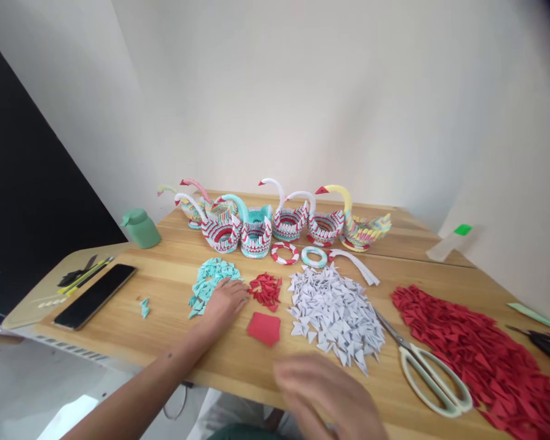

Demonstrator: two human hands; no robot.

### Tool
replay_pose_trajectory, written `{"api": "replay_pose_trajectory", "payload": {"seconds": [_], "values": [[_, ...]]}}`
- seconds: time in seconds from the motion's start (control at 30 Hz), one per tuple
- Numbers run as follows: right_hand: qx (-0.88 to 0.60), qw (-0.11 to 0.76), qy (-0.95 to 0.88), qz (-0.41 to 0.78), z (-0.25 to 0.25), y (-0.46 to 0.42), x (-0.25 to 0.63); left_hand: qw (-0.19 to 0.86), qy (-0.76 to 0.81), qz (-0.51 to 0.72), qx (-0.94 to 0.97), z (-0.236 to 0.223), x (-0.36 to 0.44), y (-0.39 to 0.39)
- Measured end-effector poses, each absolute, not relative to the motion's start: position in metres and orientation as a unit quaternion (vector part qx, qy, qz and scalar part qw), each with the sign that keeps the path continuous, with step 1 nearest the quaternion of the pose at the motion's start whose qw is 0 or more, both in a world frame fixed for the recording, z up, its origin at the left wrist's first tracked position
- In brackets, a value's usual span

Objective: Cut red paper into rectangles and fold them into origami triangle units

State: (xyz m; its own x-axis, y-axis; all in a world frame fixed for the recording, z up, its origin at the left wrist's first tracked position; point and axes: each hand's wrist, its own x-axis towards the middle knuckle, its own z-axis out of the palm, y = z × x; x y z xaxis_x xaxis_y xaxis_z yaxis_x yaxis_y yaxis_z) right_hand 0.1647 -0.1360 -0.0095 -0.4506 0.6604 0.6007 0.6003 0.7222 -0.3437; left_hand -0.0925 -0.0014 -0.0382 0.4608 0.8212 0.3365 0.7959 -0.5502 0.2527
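"While the left hand (227,300) touches teal pieces (206,284) left of the white pile (334,311), fingers close-set, containers?"

"Swan baskets (255,240), behind the pile, contents unclear; right hand (327,394): in front, blurred. Both grips unclear."

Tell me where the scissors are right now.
In the head view, the scissors lie on the table's right side, open tips up against the white paper pile, handles beside the large red pile.
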Motion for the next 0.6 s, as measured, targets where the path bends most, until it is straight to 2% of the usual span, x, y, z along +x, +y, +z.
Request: {"api": "replay_pose_trajectory", "payload": {"seconds": [0.1, 0.27, 0.6], "values": [[-0.423, 0.326, -0.845, 0.009, -0.002, -0.094, 0.138, 0.026, 0.483, 0.221, 0.847, -0.038, -0.094, -0.002], [-0.44, 0.267, -0.857, -0.041, -0.025, -0.069, 0.126, 0.014, 0.484, 0.23, 0.844, -0.043, -0.097, -0.001], [-0.426, 0.311, -0.849, -0.017, -0.036, -0.07, 0.125, 0.02, 0.438, 0.246, 0.864, -0.039, -0.081, -0.009]]}}
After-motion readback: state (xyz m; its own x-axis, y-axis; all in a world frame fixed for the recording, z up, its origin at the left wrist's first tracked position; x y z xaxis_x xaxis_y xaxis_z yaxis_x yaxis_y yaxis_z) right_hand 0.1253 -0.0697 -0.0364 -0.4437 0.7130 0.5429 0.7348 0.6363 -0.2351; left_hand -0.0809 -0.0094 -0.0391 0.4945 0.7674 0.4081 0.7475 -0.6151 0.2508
